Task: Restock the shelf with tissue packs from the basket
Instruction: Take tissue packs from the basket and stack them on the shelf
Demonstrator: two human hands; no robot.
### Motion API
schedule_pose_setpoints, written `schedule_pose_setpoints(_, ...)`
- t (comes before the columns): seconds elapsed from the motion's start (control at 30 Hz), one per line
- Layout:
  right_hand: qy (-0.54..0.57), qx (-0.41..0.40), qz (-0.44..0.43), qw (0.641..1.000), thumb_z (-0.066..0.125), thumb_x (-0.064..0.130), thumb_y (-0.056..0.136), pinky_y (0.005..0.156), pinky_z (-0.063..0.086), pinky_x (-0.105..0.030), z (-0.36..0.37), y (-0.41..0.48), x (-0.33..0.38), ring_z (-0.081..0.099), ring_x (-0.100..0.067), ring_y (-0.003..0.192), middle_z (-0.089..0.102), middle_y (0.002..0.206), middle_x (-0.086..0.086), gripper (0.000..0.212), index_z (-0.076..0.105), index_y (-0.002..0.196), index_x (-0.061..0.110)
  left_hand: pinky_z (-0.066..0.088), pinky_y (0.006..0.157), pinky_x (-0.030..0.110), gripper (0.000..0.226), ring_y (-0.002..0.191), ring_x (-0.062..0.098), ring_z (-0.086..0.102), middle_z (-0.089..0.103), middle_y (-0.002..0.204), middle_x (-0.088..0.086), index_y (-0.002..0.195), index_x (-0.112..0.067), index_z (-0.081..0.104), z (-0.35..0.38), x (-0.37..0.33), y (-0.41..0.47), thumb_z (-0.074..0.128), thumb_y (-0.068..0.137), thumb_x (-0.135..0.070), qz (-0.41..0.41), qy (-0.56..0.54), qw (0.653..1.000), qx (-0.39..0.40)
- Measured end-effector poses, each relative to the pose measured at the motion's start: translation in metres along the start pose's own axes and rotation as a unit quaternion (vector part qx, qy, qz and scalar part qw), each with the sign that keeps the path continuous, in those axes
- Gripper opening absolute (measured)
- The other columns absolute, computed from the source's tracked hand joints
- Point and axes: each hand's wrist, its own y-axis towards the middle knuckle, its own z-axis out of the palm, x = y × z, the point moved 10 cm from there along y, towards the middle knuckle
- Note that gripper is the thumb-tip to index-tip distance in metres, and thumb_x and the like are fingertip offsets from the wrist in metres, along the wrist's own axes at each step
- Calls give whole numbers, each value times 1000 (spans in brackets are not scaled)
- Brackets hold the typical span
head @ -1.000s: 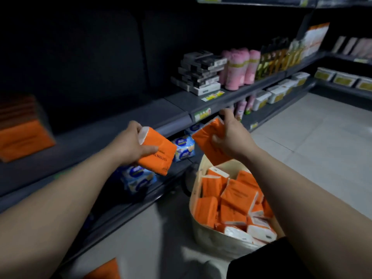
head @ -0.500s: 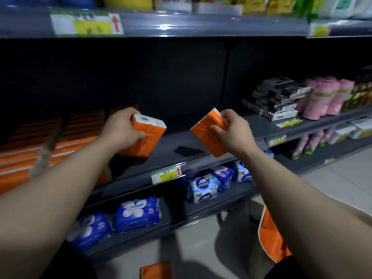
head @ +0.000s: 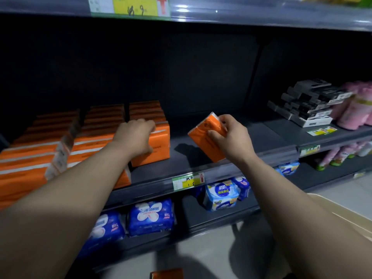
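While your left hand (head: 138, 135) clasps a shelved pack (head: 160, 144), your right hand (head: 229, 137) holds a tilted pack (head: 203, 135) above the shelf (head: 251, 150).
Your left hand curls over the shelved pack's top, and that pack fronts the rightmost row of orange packs (head: 104, 127) at 9 o'clock. The tilted pack, pinched at its edges, hangs at 3 o'clock. At 4 o'clock the basket (head: 342, 214) shows only its rim, contents hidden. Blue packs (head: 151, 216) lie on the lower shelf (head: 191, 210) at 6 o'clock.

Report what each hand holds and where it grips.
Right hand pinches a tilted orange tissue pack by its upper right edge, thumb on its face. Left hand grips the top of a second pack standing on the shelf.
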Motion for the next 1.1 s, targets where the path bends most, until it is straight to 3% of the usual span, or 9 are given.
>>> schedule_pose_setpoints(0.17,6,10,5,1000,65,36,83,82,53,-47,13,2,2,61,-21,90,63,99,3,29,53,109,29,34,75,35,48,101,24,61,63,107,-1,110,-29,50,3,28,-9,71,67,-31,-36,44,998,12)
schedule_pose_setpoints(0.37,-11,18,0,1000,65,35,84,83,52,-49,13,0,0,60,-22,91,62,100,2,31,52,111,28,47,73,36,44,95,27,57,55,104,5,99,-19,53,1,17,-1,82,66,-26,-34,-96,995,-19)
schedule_pose_setpoints(0.7,-22,17,-24,999,69,32,80,81,52,-46,12,2,10,60,-21,89,63,98,3,32,55,109,30,44,66,31,37,84,25,54,56,95,9,85,-14,53,6,33,-1,83,65,-17,-77,-163,983,-20)
schedule_pose_setpoints(0.97,-57,16,-48,997,69,31,80,81,51,-40,16,-6,26,60,-22,93,64,104,1,38,56,115,27,51,73,33,35,92,25,56,57,104,9,97,-13,58,5,35,-6,79,69,-13,-93,-165,982,-5)
schedule_pose_setpoints(1.1,-61,44,-61,995,72,29,78,85,50,-39,25,-9,35,60,-19,97,65,108,3,42,57,117,27,51,78,33,38,95,23,58,62,106,5,99,-18,62,-2,45,-13,82,68,-26,-95,-179,979,-4)
